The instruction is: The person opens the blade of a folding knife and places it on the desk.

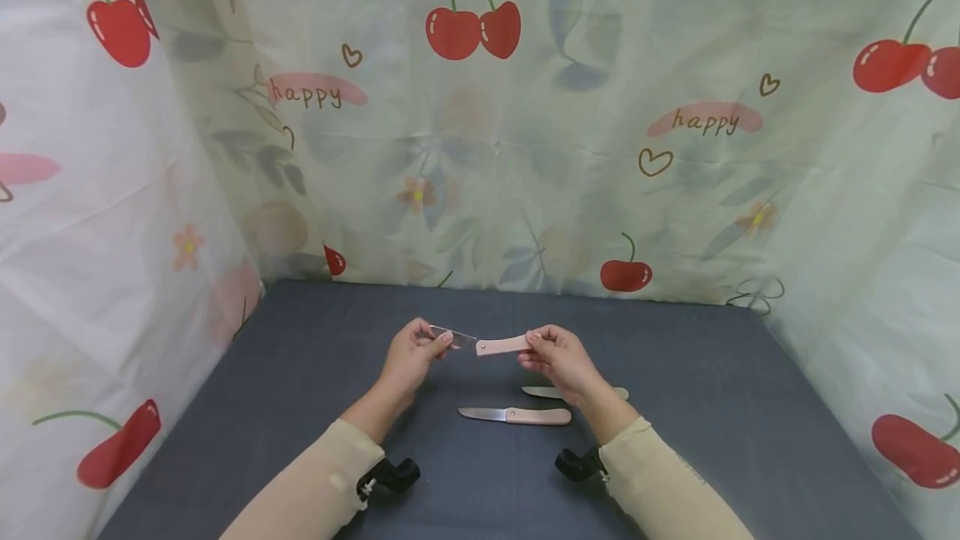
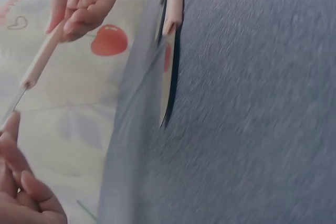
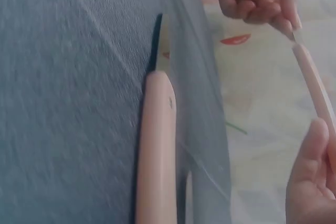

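Note:
Above the dark cloth I hold a folding knife [image 1: 498,347] with a pale pink handle, its blade swung out to the left. My left hand [image 1: 409,363] pinches the blade between thumb and fingers. The far end of the handle is gripped by my right hand [image 1: 562,363], thumb on the near side. A second pink-handled knife [image 1: 538,417] lies open on the cloth below my hands, blade pointing left. Just behind it lies a third knife [image 1: 540,392] with a paler handle, partly hidden by my right hand and wrist.
The table [image 1: 300,407] is covered with a dark grey-blue cloth. A printed curtain [image 1: 495,190] with cherries and hearts encloses its back and both sides. Black wrist cameras [image 1: 397,475] are strapped at both sleeves.

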Motion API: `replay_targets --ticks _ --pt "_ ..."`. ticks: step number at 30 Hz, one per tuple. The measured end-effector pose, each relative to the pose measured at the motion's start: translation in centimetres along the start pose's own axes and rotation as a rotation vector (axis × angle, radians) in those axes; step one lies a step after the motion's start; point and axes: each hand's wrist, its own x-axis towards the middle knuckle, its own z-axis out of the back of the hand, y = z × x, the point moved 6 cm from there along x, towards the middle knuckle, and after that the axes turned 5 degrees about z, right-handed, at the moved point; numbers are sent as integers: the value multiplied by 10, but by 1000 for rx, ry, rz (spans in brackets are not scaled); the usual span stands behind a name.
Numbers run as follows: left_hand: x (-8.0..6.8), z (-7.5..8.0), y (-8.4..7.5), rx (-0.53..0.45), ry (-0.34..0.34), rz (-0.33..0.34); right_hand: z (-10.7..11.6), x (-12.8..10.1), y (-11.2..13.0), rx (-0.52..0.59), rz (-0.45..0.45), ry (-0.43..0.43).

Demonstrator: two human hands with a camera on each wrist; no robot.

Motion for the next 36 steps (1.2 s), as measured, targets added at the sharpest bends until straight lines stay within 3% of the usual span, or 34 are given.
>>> replay_targets --ticks 8,13,16,22,30,36 --pt "0 -5 5 -234 -84 -3 -4 0 -9 142 7 -177" --pt "0 -6 11 -270 -84 17 -5 -1 -12 149 -4 -200" --pt "0 -2 12 -207 -80 29 -4 0 -11 94 -2 -173" --pt "1 8 14 16 -68 66 -1 2 -9 -106 -28 -66" --pt "0 18 24 314 9 85 1 0 -7 -404 -58 79" --pt "-4 25 28 431 31 99 -3 1 -9 -565 -16 126"
